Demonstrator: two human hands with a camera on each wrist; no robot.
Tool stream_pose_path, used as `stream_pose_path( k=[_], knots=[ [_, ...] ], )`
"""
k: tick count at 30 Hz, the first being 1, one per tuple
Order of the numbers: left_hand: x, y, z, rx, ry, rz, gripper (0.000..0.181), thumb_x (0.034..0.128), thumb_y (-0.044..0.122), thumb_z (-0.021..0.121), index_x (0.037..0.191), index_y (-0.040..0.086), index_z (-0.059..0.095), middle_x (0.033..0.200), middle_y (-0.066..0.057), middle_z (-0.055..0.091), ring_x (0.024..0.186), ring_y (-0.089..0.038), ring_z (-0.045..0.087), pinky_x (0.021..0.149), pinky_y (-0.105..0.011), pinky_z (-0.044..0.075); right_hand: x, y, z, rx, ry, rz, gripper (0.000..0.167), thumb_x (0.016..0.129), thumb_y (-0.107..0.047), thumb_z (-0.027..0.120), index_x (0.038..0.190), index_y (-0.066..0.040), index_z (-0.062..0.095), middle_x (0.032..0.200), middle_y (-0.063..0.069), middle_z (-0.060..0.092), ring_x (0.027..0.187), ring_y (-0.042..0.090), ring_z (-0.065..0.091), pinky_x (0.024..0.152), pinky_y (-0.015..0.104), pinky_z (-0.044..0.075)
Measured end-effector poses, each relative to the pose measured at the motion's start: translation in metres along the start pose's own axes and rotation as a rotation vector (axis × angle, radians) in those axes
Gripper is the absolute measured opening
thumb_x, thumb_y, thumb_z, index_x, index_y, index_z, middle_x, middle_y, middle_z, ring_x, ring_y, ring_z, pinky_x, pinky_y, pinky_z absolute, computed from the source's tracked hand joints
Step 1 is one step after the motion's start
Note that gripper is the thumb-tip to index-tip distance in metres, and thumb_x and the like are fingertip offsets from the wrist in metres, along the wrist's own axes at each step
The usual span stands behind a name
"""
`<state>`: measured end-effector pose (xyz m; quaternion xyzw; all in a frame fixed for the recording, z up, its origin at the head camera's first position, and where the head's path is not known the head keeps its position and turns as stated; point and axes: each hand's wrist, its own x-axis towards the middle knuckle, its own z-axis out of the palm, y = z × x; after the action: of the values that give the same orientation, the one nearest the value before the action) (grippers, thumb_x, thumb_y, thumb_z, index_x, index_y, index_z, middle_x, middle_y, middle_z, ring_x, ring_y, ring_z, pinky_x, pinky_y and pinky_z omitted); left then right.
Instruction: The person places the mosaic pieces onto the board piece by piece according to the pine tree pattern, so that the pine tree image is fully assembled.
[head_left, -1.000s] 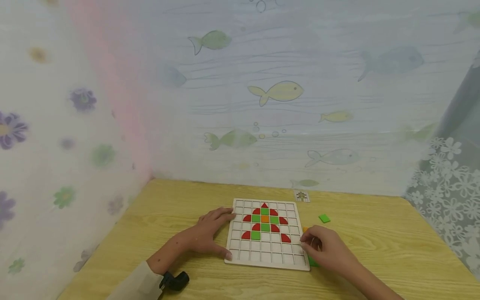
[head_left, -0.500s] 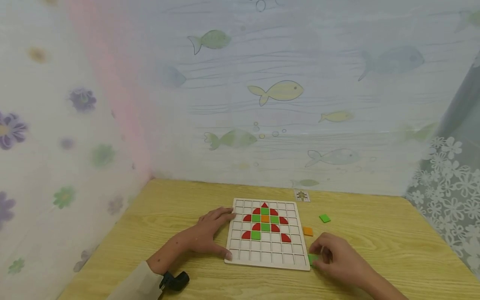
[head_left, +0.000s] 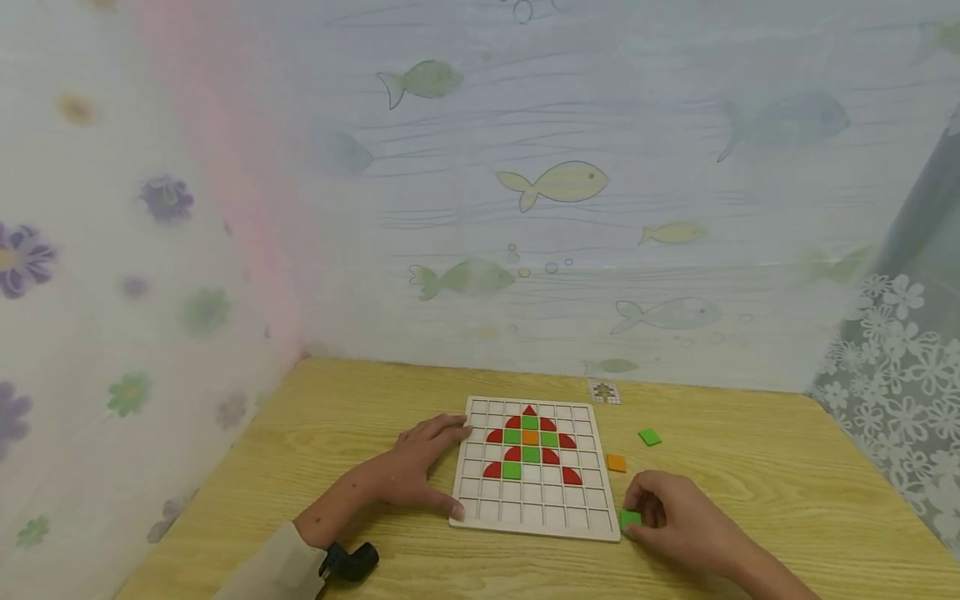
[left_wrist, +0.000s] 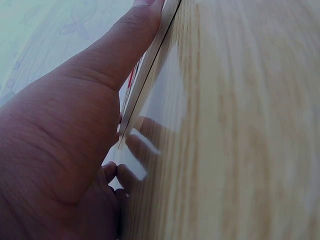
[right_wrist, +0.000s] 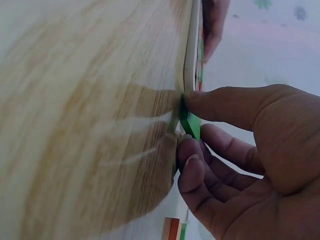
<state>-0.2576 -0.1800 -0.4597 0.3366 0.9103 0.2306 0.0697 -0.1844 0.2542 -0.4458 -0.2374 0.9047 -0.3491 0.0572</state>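
A pale wooden grid board [head_left: 480, 510] lies on the table, its cells partly filled with red, green and orange pieces in a tree shape. My left hand [head_left: 412, 471] rests along the board's left side, thumb [left_wrist: 135, 30] and fingers spread against the edge. Just off the board's lower right corner is a green square tile [head_left: 629, 520]. My right hand [head_left: 678, 521] pinches this green tile [right_wrist: 191, 125] between thumb and fingertips, low at the tabletop. Part of the tile is hidden by the thumb.
Right of the board lie an orange square tile [head_left: 617, 462] and, farther back, another green tile [head_left: 649, 437]. A small card with a tree pattern [head_left: 604, 392] lies behind the board, near the fish-patterned back curtain [head_left: 465, 325]. The wooden table [head_left: 360, 392] surrounds all this.
My right hand has moved from the board's right edge down and right to the green tile, uncovering the orange tile. My left hand and the board have stayed put.
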Motion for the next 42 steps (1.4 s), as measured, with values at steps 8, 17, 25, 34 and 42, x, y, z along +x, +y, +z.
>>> stream_pose_path(
  k=[8,17,25,34,42],
  knots=[
    [0.001,0.0,0.001,0.002,-0.001,0.0,0.115,0.079,0.071,0.084,0.168,0.02,0.033,0.175,-0.006,0.021,0.161,-0.04,0.018,0.117,-0.073,0.023,0.001,0.001,-0.006,0.018,-0.012,0.016,0.017,0.091,-0.013,0.084,0.095,-0.016,0.068,0.085,-0.008,0.064,0.074,0.004,0.056,0.065,0.025,0.05],
    [0.001,0.001,-0.001,-0.002,-0.009,-0.014,0.115,0.0782,0.073,0.083,0.169,0.025,0.031,0.176,-0.003,0.019,0.162,-0.038,0.016,0.118,-0.073,0.022,0.004,-0.005,-0.014,0.041,-0.016,-0.028,0.014,0.095,-0.004,0.077,0.093,-0.014,0.067,0.085,-0.007,0.065,0.073,0.004,0.057,0.064,0.026,0.051],
    [0.001,-0.002,0.001,0.004,-0.009,-0.025,0.115,0.0772,0.076,0.082,0.169,0.027,0.031,0.176,-0.001,0.019,0.162,-0.037,0.015,0.119,-0.072,0.022,0.019,-0.018,-0.014,0.054,0.031,-0.047,0.013,0.096,-0.008,0.079,0.095,-0.014,0.067,0.086,-0.006,0.064,0.073,0.005,0.056,0.064,0.025,0.049],
    [0.0,-0.004,0.003,0.004,-0.003,-0.033,0.116,0.0763,0.078,0.081,0.169,0.027,0.032,0.176,0.0,0.019,0.162,-0.037,0.016,0.12,-0.072,0.021,0.042,-0.03,-0.005,0.055,0.034,-0.055,0.012,0.097,-0.011,0.079,0.094,-0.014,0.068,0.084,-0.006,0.066,0.072,0.007,0.058,0.064,0.026,0.05],
    [0.0,-0.003,0.002,0.008,-0.006,-0.025,0.116,0.0771,0.077,0.081,0.169,0.027,0.031,0.176,-0.001,0.019,0.162,-0.037,0.015,0.12,-0.072,0.021,0.057,-0.036,0.002,0.077,0.058,-0.112,0.011,0.097,-0.008,0.078,0.095,-0.013,0.068,0.086,-0.004,0.067,0.073,0.007,0.059,0.065,0.026,0.051]
  ],
)
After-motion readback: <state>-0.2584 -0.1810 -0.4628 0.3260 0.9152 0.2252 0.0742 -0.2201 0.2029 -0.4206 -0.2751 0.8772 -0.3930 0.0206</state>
